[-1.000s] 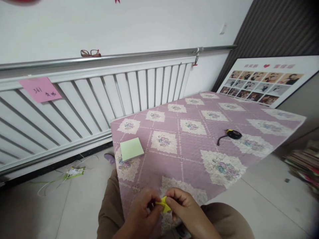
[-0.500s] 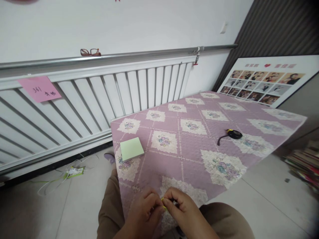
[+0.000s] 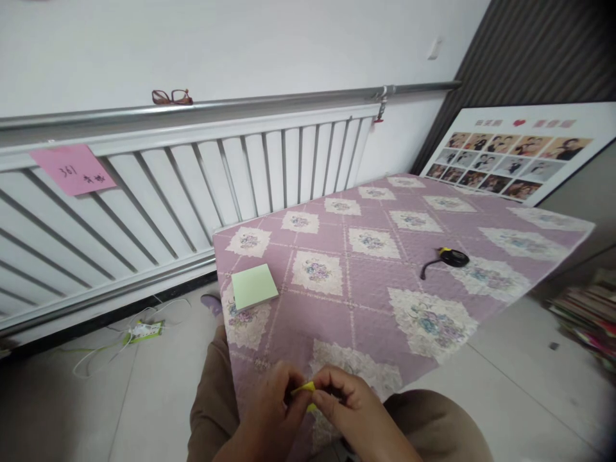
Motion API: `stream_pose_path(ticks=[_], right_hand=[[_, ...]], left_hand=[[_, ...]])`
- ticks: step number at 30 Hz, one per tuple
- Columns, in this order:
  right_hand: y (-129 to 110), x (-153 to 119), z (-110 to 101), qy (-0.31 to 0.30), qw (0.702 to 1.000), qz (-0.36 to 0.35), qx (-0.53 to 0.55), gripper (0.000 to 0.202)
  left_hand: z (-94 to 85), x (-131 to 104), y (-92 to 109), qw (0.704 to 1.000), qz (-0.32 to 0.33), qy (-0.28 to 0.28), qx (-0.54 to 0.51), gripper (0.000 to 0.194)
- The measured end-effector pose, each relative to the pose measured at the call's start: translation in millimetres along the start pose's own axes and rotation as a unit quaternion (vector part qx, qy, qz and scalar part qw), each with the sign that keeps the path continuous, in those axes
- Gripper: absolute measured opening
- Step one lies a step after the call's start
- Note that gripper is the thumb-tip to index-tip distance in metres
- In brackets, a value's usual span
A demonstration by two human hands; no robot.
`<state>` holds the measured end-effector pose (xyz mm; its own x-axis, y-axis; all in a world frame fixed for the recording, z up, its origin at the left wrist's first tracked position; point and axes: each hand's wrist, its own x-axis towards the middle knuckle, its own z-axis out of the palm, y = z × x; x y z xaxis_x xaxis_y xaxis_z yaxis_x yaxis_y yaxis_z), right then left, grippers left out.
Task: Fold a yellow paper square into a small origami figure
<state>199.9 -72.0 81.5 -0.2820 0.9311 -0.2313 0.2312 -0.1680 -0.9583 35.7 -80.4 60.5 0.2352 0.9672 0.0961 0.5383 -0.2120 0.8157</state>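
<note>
Near the front edge of the cloth-covered table (image 3: 370, 282), my left hand (image 3: 274, 414) and my right hand (image 3: 353, 407) meet, fingertips almost touching. Between them is a small yellow piece (image 3: 304, 389), pinched by the fingers of both hands and partly hidden by them. Its shape looks folded, with a second yellow bit showing lower down. A pale green pad of square notes (image 3: 254, 286) lies at the table's left side, beyond my left hand. Farther right on the cloth rests a black and yellow tape measure (image 3: 453, 258) with its strap.
A white radiator (image 3: 183, 192) runs behind the table, with a pink note (image 3: 74, 170) on it and glasses (image 3: 172, 97) on the pipe above. A photo board (image 3: 520, 154) leans at the back right. A power strip (image 3: 144, 330) with cables lies on the floor.
More of the yellow piece now shows between my fingertips. My fingers have shifted slightly around it, and the view has moved a little.
</note>
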Motion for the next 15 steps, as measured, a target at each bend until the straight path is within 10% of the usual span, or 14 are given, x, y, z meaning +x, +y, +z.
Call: stream_pose_path(ticks=[9,15], right_hand=[[2.8,7.0,5.5,0.032,0.999,0.023,-0.026,0.017],[2.2,10.2,1.1,0.051,0.999,0.012,-0.010,0.022]], left_hand=[[5.4,-1.1,0.5,0.999,-0.030,-0.031,-0.028,0.007],[12.8,-0.7,-4.4,0.956,-0.105,-0.062,-0.266,0.029]])
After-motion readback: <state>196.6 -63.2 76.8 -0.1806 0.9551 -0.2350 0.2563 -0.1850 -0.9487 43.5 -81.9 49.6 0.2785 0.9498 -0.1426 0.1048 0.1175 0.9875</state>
